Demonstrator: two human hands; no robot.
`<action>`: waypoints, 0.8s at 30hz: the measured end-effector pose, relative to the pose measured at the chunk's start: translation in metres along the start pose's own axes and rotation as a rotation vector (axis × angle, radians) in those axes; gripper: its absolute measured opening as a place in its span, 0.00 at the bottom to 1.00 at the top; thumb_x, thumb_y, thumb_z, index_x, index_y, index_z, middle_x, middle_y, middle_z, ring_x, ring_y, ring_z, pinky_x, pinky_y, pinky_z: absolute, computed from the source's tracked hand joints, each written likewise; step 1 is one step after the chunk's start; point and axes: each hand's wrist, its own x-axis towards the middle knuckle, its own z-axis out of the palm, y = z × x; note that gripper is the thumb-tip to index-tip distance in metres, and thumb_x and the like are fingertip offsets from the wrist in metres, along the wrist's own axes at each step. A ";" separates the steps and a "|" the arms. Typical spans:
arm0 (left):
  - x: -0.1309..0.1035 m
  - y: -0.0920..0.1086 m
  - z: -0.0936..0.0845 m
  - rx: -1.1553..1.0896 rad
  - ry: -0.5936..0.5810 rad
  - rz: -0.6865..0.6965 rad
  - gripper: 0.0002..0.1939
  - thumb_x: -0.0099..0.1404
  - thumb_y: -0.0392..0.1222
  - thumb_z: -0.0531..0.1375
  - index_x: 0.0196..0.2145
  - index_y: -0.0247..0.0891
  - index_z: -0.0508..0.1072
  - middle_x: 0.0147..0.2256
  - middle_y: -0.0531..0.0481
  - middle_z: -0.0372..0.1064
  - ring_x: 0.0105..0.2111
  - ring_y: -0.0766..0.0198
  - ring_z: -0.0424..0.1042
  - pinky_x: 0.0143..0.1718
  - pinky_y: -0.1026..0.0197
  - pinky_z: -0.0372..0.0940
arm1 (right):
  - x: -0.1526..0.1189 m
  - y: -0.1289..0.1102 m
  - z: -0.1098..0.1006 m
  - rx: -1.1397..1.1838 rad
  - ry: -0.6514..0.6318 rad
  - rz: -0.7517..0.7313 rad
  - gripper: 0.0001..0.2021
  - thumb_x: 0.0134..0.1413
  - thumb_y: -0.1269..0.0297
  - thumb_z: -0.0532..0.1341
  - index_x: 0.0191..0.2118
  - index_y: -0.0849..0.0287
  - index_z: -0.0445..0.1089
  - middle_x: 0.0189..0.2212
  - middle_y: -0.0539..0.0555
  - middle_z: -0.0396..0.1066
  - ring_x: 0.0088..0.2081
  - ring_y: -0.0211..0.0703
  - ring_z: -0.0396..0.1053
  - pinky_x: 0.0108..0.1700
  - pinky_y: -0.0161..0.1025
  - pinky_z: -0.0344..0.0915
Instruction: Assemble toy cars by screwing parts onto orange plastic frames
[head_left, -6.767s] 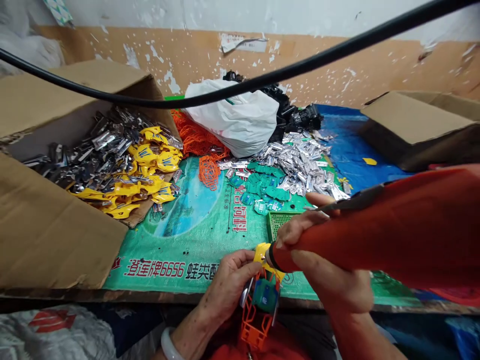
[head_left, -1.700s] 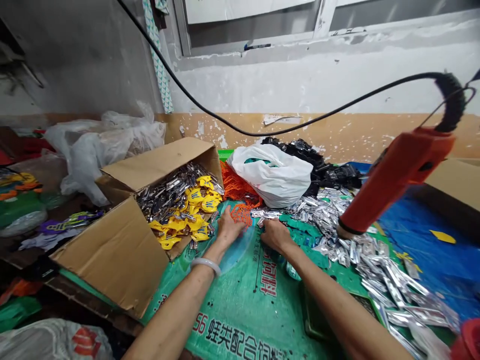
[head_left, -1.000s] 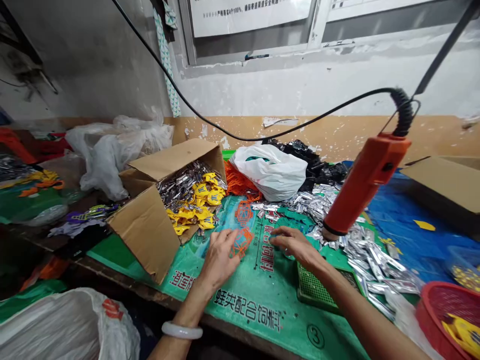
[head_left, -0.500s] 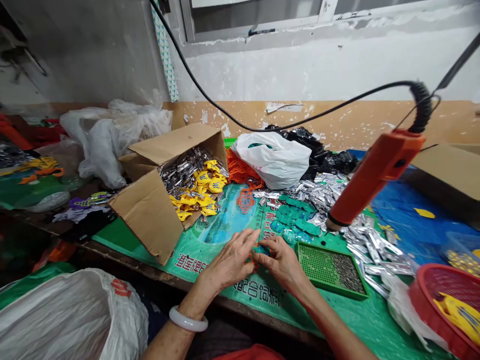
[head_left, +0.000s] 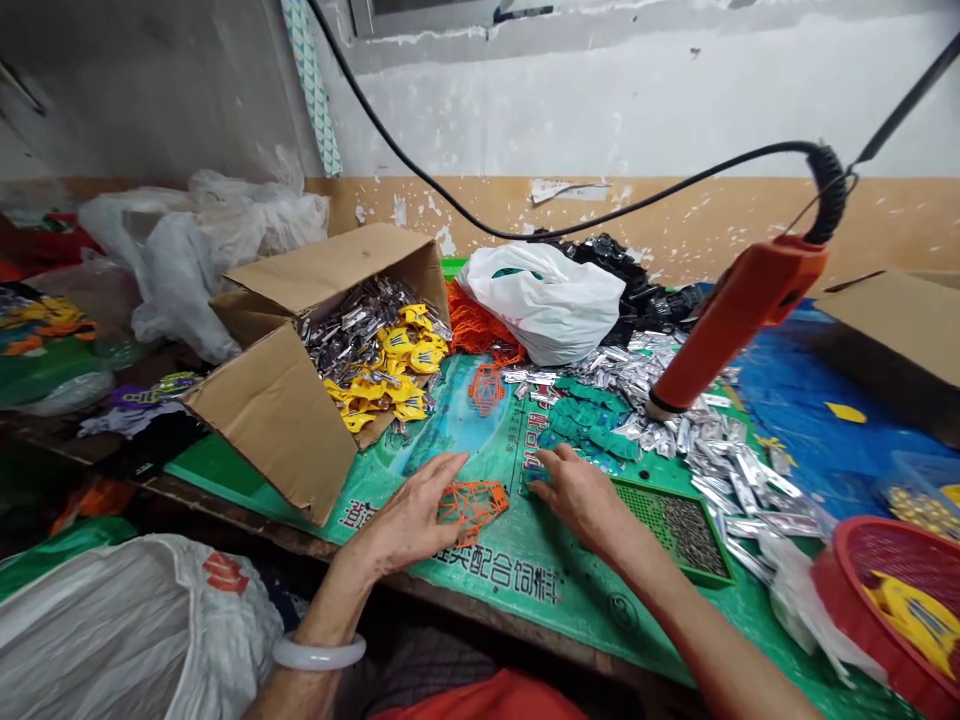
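Orange frame (head_left: pixel 480 503) is seen between the left hand's (head_left: pixel 409 520) thumb and fingers, by the bench (head_left: pixel 577 610); whether either it or anything in the right hand (head_left: pixel 583 495) is gripped cannot be told. Through slack fingers, it could be dropped.

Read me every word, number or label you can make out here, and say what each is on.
"配合饲料", black, on the green sheet; characters before it are partly hidden.
Red column, same sheet: partly covered, not surely readable.
Red characters by the left hand: cut off.
Circled mark, same sheet: too faint.
White sack: red mark, no legible text.
Wall paper scrap: nothing legible.
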 end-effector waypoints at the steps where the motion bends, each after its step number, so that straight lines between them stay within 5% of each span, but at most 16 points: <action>1: -0.002 -0.001 0.000 0.005 -0.019 -0.023 0.40 0.54 0.35 0.59 0.64 0.32 0.54 0.65 0.36 0.49 0.64 0.50 0.50 0.63 0.49 0.50 | -0.001 0.002 -0.003 -0.035 -0.019 0.001 0.15 0.56 0.69 0.57 0.49 0.62 0.70 0.44 0.63 0.68 0.44 0.52 0.71 0.41 0.41 0.63; 6: -0.010 -0.005 0.001 0.079 -0.053 -0.168 0.43 0.52 0.42 0.63 0.64 0.28 0.55 0.63 0.31 0.52 0.62 0.41 0.51 0.62 0.43 0.49 | 0.000 0.005 -0.012 -0.156 -0.102 -0.029 0.13 0.53 0.71 0.59 0.45 0.65 0.71 0.44 0.63 0.69 0.47 0.54 0.69 0.44 0.43 0.64; 12: -0.013 -0.009 0.005 0.080 -0.002 -0.130 0.29 0.58 0.37 0.58 0.58 0.37 0.66 0.48 0.40 0.68 0.50 0.47 0.63 0.53 0.49 0.59 | 0.017 0.000 -0.007 -0.206 -0.172 -0.066 0.13 0.60 0.60 0.58 0.47 0.61 0.68 0.47 0.56 0.70 0.46 0.45 0.70 0.47 0.49 0.68; 18: -0.012 -0.006 0.004 -0.226 0.043 -0.092 0.26 0.57 0.40 0.62 0.54 0.42 0.70 0.45 0.45 0.69 0.47 0.52 0.67 0.48 0.54 0.62 | 0.024 0.004 -0.012 -0.164 -0.118 -0.047 0.11 0.57 0.64 0.60 0.42 0.66 0.70 0.41 0.60 0.71 0.40 0.47 0.72 0.42 0.46 0.69; 24: -0.010 0.012 0.000 -0.713 -0.024 -0.126 0.29 0.47 0.34 0.69 0.49 0.43 0.74 0.46 0.49 0.70 0.47 0.54 0.69 0.48 0.57 0.63 | -0.019 -0.014 -0.023 0.068 0.058 -0.205 0.16 0.56 0.65 0.59 0.51 0.59 0.65 0.44 0.58 0.67 0.40 0.44 0.70 0.42 0.40 0.67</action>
